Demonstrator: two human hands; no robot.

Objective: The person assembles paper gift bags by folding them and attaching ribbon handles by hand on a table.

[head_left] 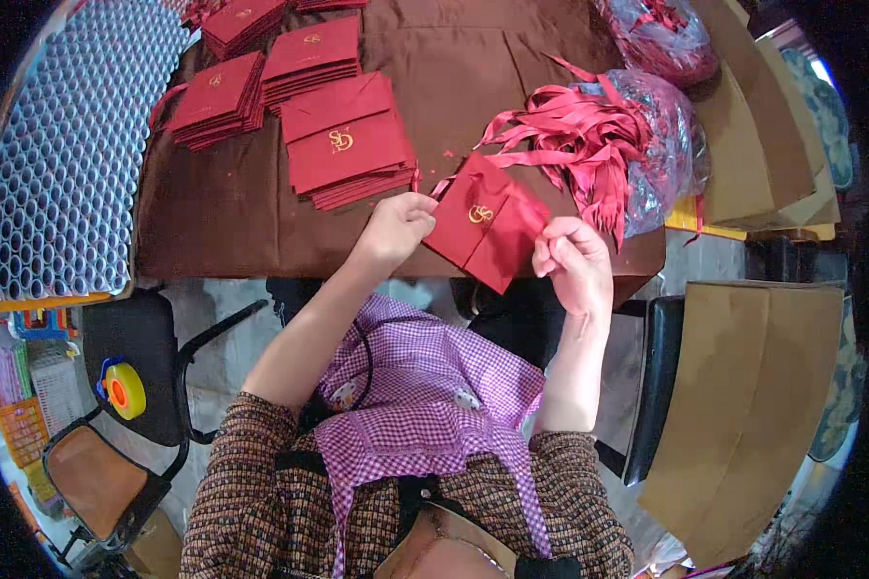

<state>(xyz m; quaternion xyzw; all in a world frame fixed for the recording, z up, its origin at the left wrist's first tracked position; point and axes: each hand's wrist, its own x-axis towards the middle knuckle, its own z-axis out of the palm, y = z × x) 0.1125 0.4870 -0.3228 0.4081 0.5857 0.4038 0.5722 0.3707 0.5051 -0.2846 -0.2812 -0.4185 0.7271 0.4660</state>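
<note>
A red paper envelope (483,214) with a gold emblem is tilted between my hands at the table's near edge. At its upper left side my left hand (398,229) pinches a red ribbon (442,186). My right hand (577,257) has its fingers closed at the envelope's right side, where ribbon runs over the flap toward the fingertips. Just beyond my left hand lies a stack of red envelopes (348,145). A loose heap of red ribbons (584,145) spreads out beyond my right hand.
More envelope stacks (311,53) stand at the back left of the brown-covered table (434,77). Clear plastic bags (671,135) sit at the right. Cardboard boxes (743,405) flank the right side. A chair holding yellow tape (126,390) and a honeycomb-patterned sheet (63,154) are at left.
</note>
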